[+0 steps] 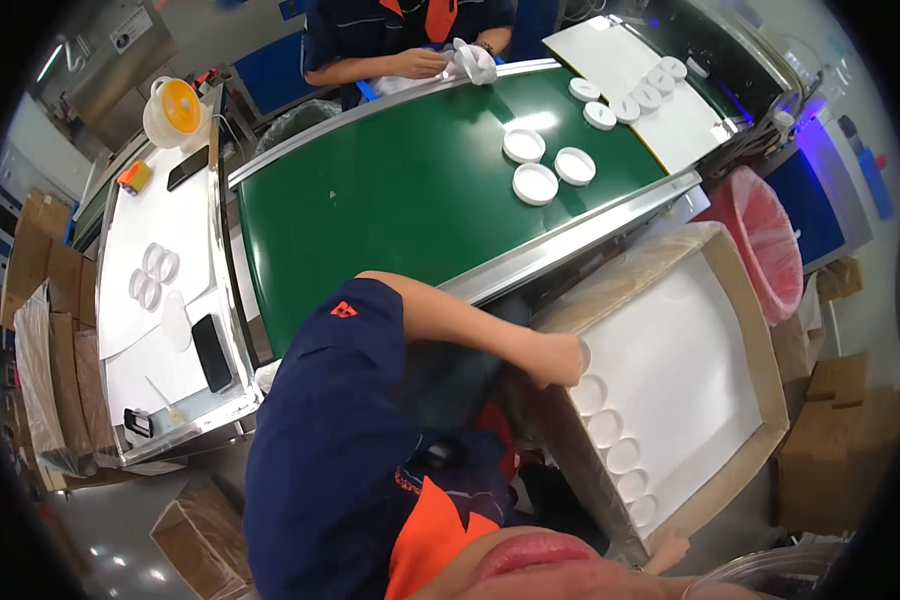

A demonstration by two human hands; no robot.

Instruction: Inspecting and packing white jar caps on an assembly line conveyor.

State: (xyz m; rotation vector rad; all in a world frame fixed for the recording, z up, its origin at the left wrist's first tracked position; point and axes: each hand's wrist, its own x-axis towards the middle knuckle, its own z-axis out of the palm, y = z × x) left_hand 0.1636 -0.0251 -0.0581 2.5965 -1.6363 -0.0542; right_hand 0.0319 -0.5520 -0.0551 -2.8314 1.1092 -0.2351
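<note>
My left hand [558, 360] reaches across to the inner left edge of a cardboard box [625, 277] lined with white sheet. Its fingers are closed on a round white lid [585, 353], mostly hidden by the hand. Below it, several similar white lids [605, 429] lie in a row along the same side of the box. At the box's near corner is my right hand [670, 553], only partly in view; its fingers are too unclear to read.
Beyond, a green conveyor belt [370, 210] carries white round lids [535, 184], with more on a white board [610, 70]. Across it, a co-worker's hands [420, 63] handle a white piece. A side table [160, 240] stands left; a pink-lined bin [765, 245] stands right.
</note>
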